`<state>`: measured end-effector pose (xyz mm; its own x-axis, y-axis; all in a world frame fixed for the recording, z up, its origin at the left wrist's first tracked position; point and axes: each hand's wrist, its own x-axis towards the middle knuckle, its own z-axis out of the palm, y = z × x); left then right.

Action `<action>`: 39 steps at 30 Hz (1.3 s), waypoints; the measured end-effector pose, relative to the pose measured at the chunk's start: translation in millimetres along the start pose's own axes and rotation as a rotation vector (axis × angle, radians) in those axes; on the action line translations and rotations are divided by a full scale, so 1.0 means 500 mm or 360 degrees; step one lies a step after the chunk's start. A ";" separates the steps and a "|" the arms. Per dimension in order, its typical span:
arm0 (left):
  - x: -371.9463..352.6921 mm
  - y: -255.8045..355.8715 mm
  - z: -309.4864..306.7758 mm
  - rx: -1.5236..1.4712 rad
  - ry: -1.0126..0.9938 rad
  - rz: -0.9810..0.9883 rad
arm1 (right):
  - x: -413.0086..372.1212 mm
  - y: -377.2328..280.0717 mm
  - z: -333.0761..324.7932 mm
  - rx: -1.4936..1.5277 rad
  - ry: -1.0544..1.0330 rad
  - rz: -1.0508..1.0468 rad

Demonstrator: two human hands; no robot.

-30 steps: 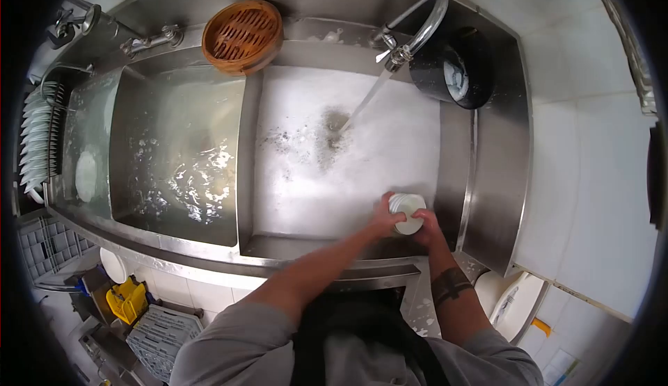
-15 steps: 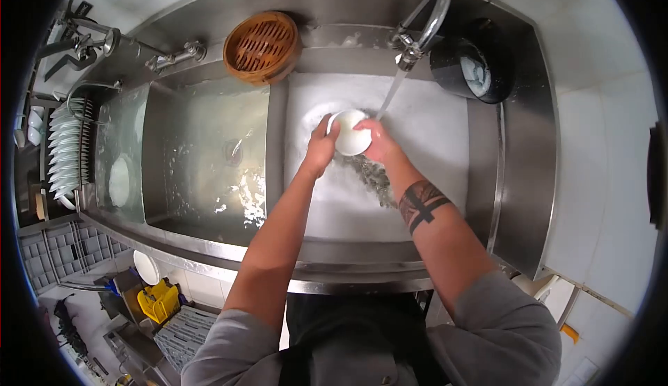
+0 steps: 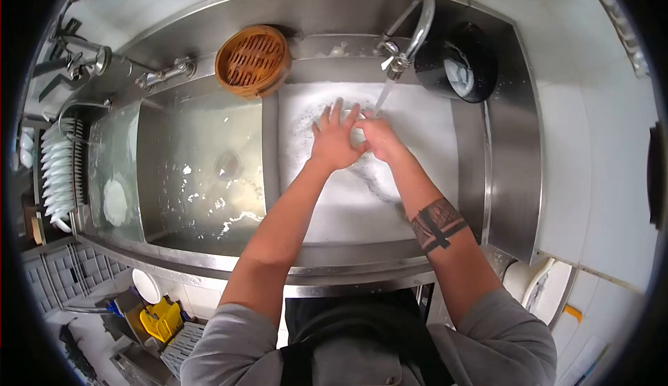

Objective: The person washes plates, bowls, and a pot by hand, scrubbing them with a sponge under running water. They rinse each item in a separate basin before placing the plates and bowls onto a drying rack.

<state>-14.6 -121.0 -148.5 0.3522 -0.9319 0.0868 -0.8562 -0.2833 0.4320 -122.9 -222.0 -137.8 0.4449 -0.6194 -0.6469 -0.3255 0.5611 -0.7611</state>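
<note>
Over the foamy right basin of the steel sink (image 3: 313, 271), my left hand (image 3: 336, 139) is spread, palm down, over a small white bowl (image 3: 357, 135). The bowl is mostly covered by both hands. My right hand (image 3: 381, 138) grips its right side, fingers curled round it. Water runs from the tap (image 3: 398, 69) just above my right hand. White suds (image 3: 334, 212) cover the water beneath, with a darker streak through them.
A round bamboo steamer (image 3: 252, 61) rests at the sink's back edge. A black pot (image 3: 456, 66) stands at the back right. Cloudy water (image 3: 202, 177) fills the middle basin. White plates (image 3: 64, 170) stand racked at far left.
My left hand has let go of the bowl's left rim and opened flat over it. The dark patch in the suds has shrunk. The camera view has shifted slightly.
</note>
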 end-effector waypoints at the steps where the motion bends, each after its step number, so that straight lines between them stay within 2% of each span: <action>1: 0.005 0.020 -0.017 0.0025 -0.0228 -0.0018 | -0.006 0.001 -0.014 -0.0046 0.0117 -0.0109; 2: 0.013 0.036 -0.029 0.0054 -0.0448 -0.0038 | 0.004 0.005 -0.048 -0.0151 0.0141 -0.0289; 4: 0.033 0.048 -0.034 0.0104 -0.0535 0.0026 | -0.085 -0.073 -0.123 -0.0389 0.0217 -0.0803; 5: 0.036 0.049 -0.035 0.0153 -0.0631 0.0064 | -0.111 -0.103 -0.150 -0.0152 0.0257 -0.1434; 6: 0.041 0.053 -0.033 0.0167 -0.0627 0.0041 | -0.096 -0.138 -0.191 0.0188 0.0245 -0.1847; 7: 0.046 0.060 -0.028 0.0336 -0.0731 0.0086 | -0.091 -0.180 -0.256 -0.0517 0.0771 -0.1814; 9: 0.048 0.070 -0.031 0.0523 -0.0830 0.0121 | -0.079 -0.280 -0.301 -0.1177 0.1067 -0.1594; 10: 0.050 0.077 -0.033 0.0544 -0.0812 0.0149 | -0.017 -0.280 -0.351 -0.1165 0.1062 -0.1605; 12: 0.054 0.094 -0.042 0.0559 -0.0790 0.0174 | 0.121 -0.245 -0.439 -0.2398 0.0735 -0.1234; 13: 0.061 0.103 -0.052 0.0472 -0.0811 0.0122 | 0.122 -0.266 -0.434 -0.2400 0.0729 -0.1240; 15: 0.087 0.095 -0.049 0.0390 -0.0838 0.0068 | 0.111 -0.307 -0.418 -0.2498 0.0230 -0.0724; 17: 0.117 0.062 -0.022 0.0247 -0.1023 0.0087 | 0.064 -0.321 -0.398 -0.2361 0.0245 -0.0605; 18: 0.123 0.053 -0.022 0.0199 -0.1082 0.0097 | 0.013 -0.318 -0.391 -0.1701 0.0349 -0.0792; 19: 0.123 0.052 -0.050 0.0065 -0.1015 -0.0025 | -0.041 -0.320 -0.379 -0.1037 0.0432 -0.0957; 21: 0.122 0.041 -0.070 -0.0074 -0.0948 -0.0147 | -0.153 -0.299 -0.332 -0.0366 0.0499 -0.1515; 22: 0.123 0.035 -0.068 -0.0083 -0.0873 -0.0177 | -0.187 -0.272 -0.313 -0.0366 0.0502 -0.1515; 24: 0.120 0.038 -0.077 -0.0086 -0.0811 -0.0185 | -0.247 -0.224 -0.282 0.0013 0.0180 -0.1433; 26: 0.113 0.067 -0.107 -0.0440 -0.0223 -0.0384 | -0.235 -0.142 -0.229 0.0260 0.0079 -0.1318; 27: 0.115 0.078 -0.106 -0.0437 -0.0230 -0.0357 | -0.221 -0.103 -0.188 0.0305 0.0112 -0.1334; 29: 0.114 0.092 -0.089 -0.2693 -0.0691 -0.1117 | -0.197 -0.065 -0.090 0.0038 0.0321 -0.1395; 30: 0.102 0.097 -0.039 -0.2925 -0.0721 -0.0931 | -0.182 -0.044 -0.057 -0.0661 0.0592 -0.1568; 31: 0.083 0.106 -0.033 -0.2913 -0.0729 -0.0927 | -0.183 -0.047 -0.047 -0.0650 0.0601 -0.1569; 33: 0.040 0.114 -0.026 -0.3325 -0.0962 -0.1309 | -0.179 -0.060 -0.039 -0.1301 0.0840 -0.1689; 34: 0.021 0.115 -0.022 -0.3318 -0.0971 -0.1314 | -0.144 -0.053 -0.053 -0.1297 0.0846 -0.1681; 35: 0.000 0.116 -0.016 -0.3442 -0.0896 -0.1280 | -0.086 -0.028 -0.079 -0.0657 0.0438 -0.1148; 37: -0.020 0.126 -0.027 -0.3697 -0.0728 -0.1164 | -0.069 -0.010 -0.088 -0.0037 0.0049 -0.0618; 38: -0.024 0.158 -0.027 -0.3759 -0.0283 -0.1410 | -0.083 0.022 -0.073 -0.0012 0.0269 -0.0513; 39: -0.014 0.157 -0.016 -0.3763 -0.0292 -0.1404 | -0.106 0.056 -0.046 0.0014 0.0488 -0.0404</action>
<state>-81.3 -135.1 -107.8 0.0969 -0.8387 -0.5359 0.9922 0.0390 0.1184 -174.9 -186.0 -125.8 0.2398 -0.8736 -0.4234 -0.2294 0.3728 -0.8991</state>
